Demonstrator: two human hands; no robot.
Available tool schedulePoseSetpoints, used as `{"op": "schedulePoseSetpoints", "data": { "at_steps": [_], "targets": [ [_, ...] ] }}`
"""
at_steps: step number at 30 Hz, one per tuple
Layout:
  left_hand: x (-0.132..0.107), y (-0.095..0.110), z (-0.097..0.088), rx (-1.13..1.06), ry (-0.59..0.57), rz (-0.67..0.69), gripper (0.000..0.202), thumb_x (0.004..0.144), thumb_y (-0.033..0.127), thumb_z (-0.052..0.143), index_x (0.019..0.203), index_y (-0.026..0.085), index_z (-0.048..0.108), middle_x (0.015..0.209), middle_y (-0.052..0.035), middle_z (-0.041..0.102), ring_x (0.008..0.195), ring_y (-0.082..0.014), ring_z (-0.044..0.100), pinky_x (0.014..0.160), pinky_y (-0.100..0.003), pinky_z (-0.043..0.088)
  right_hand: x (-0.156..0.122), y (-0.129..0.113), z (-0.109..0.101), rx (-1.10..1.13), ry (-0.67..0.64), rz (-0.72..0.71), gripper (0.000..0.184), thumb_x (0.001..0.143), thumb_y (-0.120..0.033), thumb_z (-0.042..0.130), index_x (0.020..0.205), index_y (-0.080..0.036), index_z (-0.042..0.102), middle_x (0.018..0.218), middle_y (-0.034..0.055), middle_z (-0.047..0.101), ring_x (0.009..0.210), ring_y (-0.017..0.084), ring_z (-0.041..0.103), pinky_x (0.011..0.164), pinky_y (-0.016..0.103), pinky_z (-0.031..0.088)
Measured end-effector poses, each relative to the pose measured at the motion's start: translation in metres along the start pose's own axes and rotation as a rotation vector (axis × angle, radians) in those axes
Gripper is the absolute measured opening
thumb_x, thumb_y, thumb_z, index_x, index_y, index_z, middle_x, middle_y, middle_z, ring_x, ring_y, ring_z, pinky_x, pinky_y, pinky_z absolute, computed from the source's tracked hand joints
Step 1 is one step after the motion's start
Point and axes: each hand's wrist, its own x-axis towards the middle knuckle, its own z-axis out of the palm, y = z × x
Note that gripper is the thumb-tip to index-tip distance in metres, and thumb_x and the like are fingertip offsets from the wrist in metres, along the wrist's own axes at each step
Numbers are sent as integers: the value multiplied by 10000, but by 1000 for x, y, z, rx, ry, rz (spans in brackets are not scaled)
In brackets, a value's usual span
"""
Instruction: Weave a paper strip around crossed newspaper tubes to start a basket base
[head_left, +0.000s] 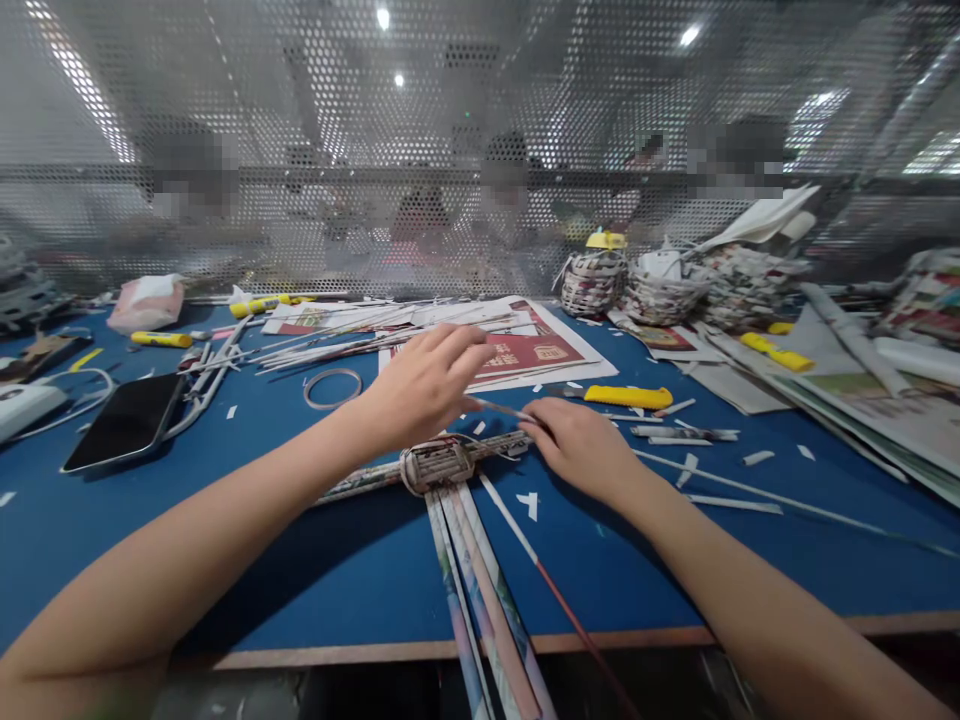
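A cross of rolled newspaper sticks (439, 465) lies on the blue table (360, 560), bound at its middle by a wound paper strand. Several sticks (480, 580) run from it toward me past the table's front edge. My left hand (424, 385) hovers just above and behind the bound middle, its fingers pinched on a thin paper strand (501, 408). My right hand (581, 445) rests on the table to the right of the cross, with its fingers closed on the same strand and on the cross's right arm.
A dark phone (127, 420) lies at left near a tape ring (332, 388). Loose paper sticks (352, 335) and printed sheets lie behind. A yellow cutter (628, 397) lies right of centre. Woven paper baskets (630, 285) stand at back right. People sit behind a perforated screen (480, 150).
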Motion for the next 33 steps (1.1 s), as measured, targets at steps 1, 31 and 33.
{"op": "schedulePoseSetpoints", "data": {
  "at_steps": [1, 31, 33],
  "targets": [
    [-6, -3, -4, -62, -50, -9, 390, 793, 350, 493, 1081, 95, 428, 1118, -154, 482, 1060, -244, 431, 869, -369, 381, 0, -1, -2, 48, -20, -42, 220, 856, -266, 367, 865, -158, 558, 811, 66, 605, 731, 167, 557, 629, 266, 395],
    [-66, -3, 27, -475, -705, -24, 615, 839, 348, 357, 1360, 97, 147, 1427, -126, 169, 1316, -251, 98, 1061, -422, 129, -2, -14, 30, 58, 69, -502, 152, 799, -168, 443, 852, -150, 585, 918, 49, 644, 777, 149, 604, 630, 249, 442],
    [-67, 1, 24, -433, -677, -29, 605, 844, 362, 334, 1362, 113, 146, 1423, -117, 193, 1310, -265, 123, 1055, -433, 139, -1, -14, 31, 63, 57, -513, 159, 805, -171, 435, 856, -153, 585, 910, 46, 645, 777, 146, 604, 624, 247, 440]
  ]
}}
